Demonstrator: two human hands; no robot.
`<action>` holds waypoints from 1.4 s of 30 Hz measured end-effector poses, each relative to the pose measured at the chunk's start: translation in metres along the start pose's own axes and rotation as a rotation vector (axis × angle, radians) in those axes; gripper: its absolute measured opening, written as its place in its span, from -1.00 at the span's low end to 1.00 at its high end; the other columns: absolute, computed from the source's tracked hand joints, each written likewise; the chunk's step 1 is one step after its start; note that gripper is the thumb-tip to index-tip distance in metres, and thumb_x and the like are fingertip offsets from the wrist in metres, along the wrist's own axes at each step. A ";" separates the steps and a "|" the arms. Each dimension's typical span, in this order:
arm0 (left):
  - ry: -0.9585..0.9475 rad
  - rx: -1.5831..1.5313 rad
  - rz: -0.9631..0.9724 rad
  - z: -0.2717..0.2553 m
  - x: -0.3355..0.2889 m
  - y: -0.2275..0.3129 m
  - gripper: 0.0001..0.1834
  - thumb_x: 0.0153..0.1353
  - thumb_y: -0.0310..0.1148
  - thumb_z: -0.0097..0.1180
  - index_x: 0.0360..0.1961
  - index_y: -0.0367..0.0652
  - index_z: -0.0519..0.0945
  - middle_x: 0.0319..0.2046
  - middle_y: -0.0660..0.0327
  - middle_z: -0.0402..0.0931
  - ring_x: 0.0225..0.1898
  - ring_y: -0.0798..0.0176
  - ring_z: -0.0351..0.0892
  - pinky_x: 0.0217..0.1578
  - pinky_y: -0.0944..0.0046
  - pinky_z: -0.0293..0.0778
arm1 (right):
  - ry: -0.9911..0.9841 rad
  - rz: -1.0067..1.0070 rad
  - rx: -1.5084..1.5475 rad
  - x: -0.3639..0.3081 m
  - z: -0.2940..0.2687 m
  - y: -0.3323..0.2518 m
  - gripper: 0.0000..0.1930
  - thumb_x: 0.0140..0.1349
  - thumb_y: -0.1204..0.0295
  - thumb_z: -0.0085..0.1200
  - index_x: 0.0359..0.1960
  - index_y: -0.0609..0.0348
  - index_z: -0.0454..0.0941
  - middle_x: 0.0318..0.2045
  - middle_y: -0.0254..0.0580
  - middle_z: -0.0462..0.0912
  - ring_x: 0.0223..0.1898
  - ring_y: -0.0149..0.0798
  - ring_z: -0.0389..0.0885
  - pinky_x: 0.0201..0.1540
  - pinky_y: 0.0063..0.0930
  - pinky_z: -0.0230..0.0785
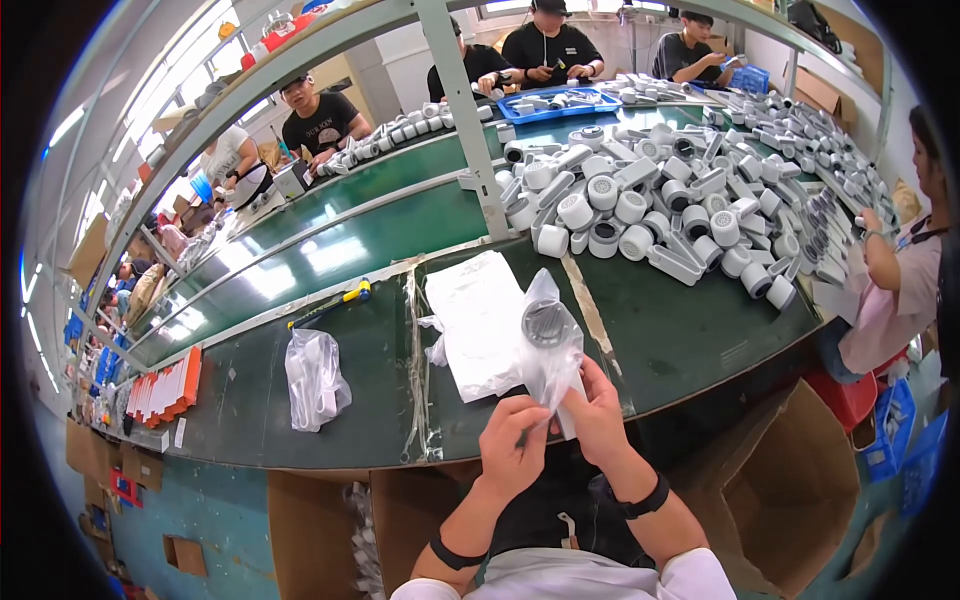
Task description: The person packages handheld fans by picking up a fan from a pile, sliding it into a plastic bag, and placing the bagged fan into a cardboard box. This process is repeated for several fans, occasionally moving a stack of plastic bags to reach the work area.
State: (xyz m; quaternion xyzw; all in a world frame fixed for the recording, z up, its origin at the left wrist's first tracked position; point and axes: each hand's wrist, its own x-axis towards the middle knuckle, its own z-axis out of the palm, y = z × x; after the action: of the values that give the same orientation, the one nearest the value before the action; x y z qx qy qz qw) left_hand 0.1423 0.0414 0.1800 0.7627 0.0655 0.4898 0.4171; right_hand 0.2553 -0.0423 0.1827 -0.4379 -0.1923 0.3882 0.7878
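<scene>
Before me, a clear plastic bag (565,365) holds a white handheld device with a round grey grille head (545,323), which looks like a small handheld fan. My right hand (600,420) is closed around its handle end through the bag. With fingers pinched, my left hand (515,440) grips the bag's lower edge beside the handle. Under and left of the grille head lies a stack of flat white plastic bags (475,325) on the dark green table. Farther left rests another bagged white device (316,380).
A large heap of white devices (650,195) covers the table at right. A yellow-handled screwdriver (345,295) and orange-white boxes (165,390) lie left. A metal post (465,120) rises ahead. Open cartons (785,490) stand below the edge. Co-workers sit across; one stands at right.
</scene>
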 end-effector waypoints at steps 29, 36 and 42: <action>0.027 -0.948 -0.888 0.011 -0.017 -0.005 -0.48 0.43 -0.36 -0.04 0.34 0.03 0.12 0.19 0.17 0.35 0.13 0.21 0.49 -0.06 0.10 0.62 | 0.230 -0.266 -0.321 -0.005 0.030 0.019 -0.77 0.35 0.55 -0.14 -0.03 0.29 0.49 -0.29 -0.23 0.62 -0.21 -0.45 0.54 -0.17 -0.53 0.43; 0.051 -1.009 -0.842 -0.006 -0.015 -0.010 -0.47 0.46 -0.32 -0.14 0.39 0.14 0.04 0.31 0.17 0.23 0.27 0.03 0.37 0.02 -0.05 0.55 | 0.168 -0.789 -1.126 0.008 0.012 0.003 -0.80 0.38 0.52 -0.07 -0.06 0.32 0.53 -0.30 -0.31 0.61 -0.34 -0.52 0.54 -0.30 -0.63 0.40; 0.106 -1.077 -0.860 -0.001 -0.015 0.002 -0.37 0.45 -0.34 -0.12 0.44 0.27 -0.07 0.36 0.20 0.13 0.35 0.04 0.22 0.17 -0.13 0.39 | 0.306 -0.448 -0.339 0.001 0.037 0.025 -0.81 0.37 0.57 -0.08 -0.07 0.36 0.52 -0.31 -0.33 0.61 -0.35 -0.53 0.54 -0.30 -0.66 0.39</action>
State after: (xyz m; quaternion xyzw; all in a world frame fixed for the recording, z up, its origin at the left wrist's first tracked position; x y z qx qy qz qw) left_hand 0.1337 0.0331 0.1714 0.3306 0.1303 0.2818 0.8912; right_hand 0.2211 -0.0143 0.1817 -0.5632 -0.2251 0.0971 0.7891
